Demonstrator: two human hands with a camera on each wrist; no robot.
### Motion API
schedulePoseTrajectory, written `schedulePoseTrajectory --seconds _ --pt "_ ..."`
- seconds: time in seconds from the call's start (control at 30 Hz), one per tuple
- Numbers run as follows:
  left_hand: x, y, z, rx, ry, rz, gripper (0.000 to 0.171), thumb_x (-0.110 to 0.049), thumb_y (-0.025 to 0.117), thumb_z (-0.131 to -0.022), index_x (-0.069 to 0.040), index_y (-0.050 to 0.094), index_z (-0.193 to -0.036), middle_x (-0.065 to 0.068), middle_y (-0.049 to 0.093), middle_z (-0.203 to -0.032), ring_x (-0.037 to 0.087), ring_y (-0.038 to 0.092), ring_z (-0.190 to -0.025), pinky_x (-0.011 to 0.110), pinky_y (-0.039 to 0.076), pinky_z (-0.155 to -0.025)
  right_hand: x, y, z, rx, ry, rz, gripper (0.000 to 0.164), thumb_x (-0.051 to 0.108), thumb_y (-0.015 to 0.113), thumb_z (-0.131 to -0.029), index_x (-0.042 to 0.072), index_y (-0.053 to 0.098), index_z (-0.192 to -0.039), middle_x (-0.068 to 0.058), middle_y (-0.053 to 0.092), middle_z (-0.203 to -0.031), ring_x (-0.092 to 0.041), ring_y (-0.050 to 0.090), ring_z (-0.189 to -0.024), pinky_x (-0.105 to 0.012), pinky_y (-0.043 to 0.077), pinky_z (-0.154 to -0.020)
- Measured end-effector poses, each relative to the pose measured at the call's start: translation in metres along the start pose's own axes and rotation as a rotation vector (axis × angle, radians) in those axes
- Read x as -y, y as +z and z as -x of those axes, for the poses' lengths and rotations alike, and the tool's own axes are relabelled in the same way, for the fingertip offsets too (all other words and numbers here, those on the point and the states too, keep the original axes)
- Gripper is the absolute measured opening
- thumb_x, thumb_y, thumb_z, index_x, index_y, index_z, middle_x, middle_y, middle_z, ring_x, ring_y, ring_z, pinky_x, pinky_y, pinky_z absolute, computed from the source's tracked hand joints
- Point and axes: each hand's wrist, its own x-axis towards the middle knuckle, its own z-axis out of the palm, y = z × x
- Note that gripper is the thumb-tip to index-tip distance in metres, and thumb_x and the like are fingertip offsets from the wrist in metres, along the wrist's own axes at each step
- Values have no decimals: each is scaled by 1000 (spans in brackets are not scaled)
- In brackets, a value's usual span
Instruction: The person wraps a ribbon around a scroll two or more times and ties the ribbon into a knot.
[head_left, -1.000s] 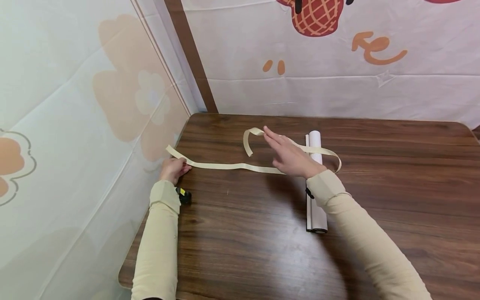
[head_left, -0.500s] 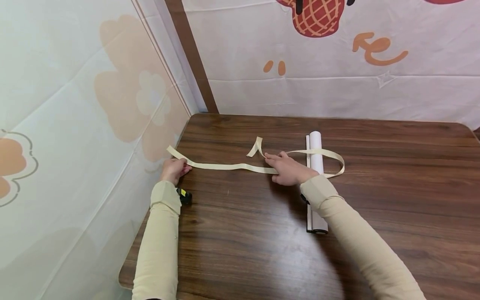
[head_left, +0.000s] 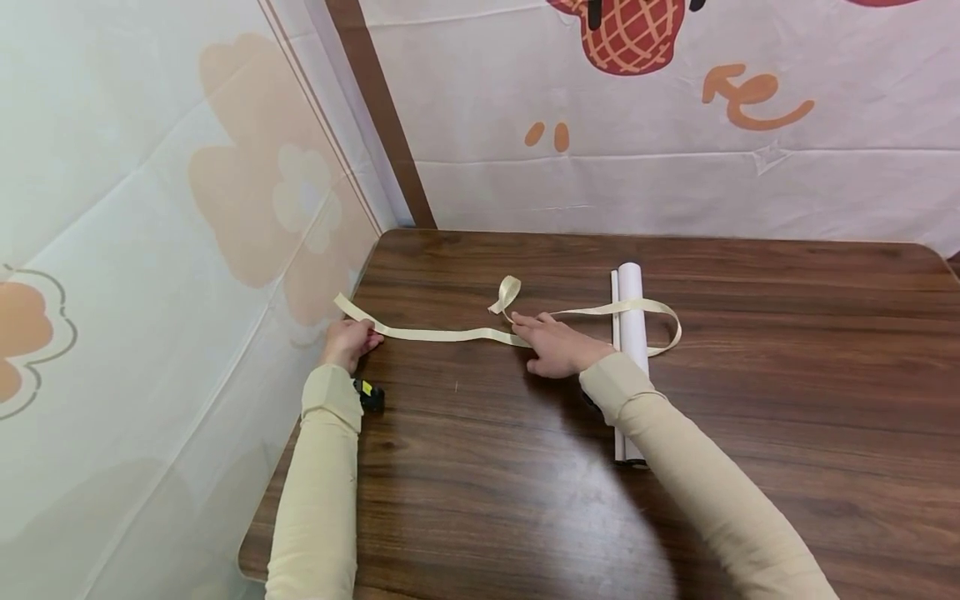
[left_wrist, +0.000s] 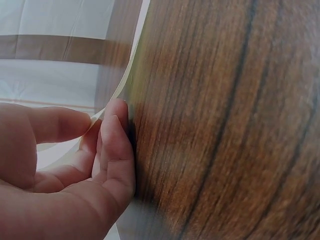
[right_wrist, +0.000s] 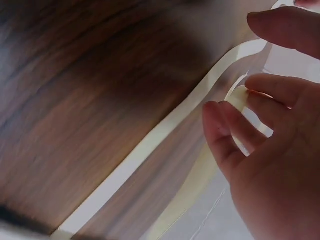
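A cream ribbon (head_left: 435,335) runs along the table, loops round over a white roll (head_left: 632,279) and comes back to a small curled end (head_left: 509,289). Near its left end, my left hand (head_left: 347,342) pinches the ribbon between thumb and fingers; the left wrist view shows the strip (left_wrist: 123,80) passing through that pinch. My right hand (head_left: 561,346) reaches over the ribbon with fingers loosely extended. In the right wrist view its thumb stands apart from the fingers, and the returning strip (right_wrist: 239,98) touches the fingertips. The flat strip (right_wrist: 145,147) passes alongside them.
Beside the white roll lies a thin pale bar (head_left: 616,287), its lower part partly behind my right sleeve. A small black item with a yellow label (head_left: 369,395) sits by my left wrist. Printed cloth (head_left: 480,192) hangs behind and left of the brown table (head_left: 810,367).
My right hand has lowered and moved left along the ribbon. The free end has curled into a small loop, and the returning strip has straightened. My left hand keeps its pinch in place.
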Motion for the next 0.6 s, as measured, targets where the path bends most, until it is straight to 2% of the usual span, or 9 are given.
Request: schedulePoseTrajectory --seconds 0.3,0.6 --pt "3 -1 -3 -1 8 8 6 -6 46 -96 -3 50 -94 -1 59 -61 2 61 -53 12 51 -57 13 5 -13 -13 -72 -55 64 14 58 -92 2 31 -149 -13 16 -162 -33 19 -148 -50 26 -117" --pt "2 0 -1 -3 20 -22 5 -5 46 -95 -3 50 -94 -1 59 -63 2 62 -56 13 52 -60 15 9 -20 -46 -24 -36 66 11 57 -91 -1 29 -149 -17 15 -161 -36 29 -140 -43 31 -114"
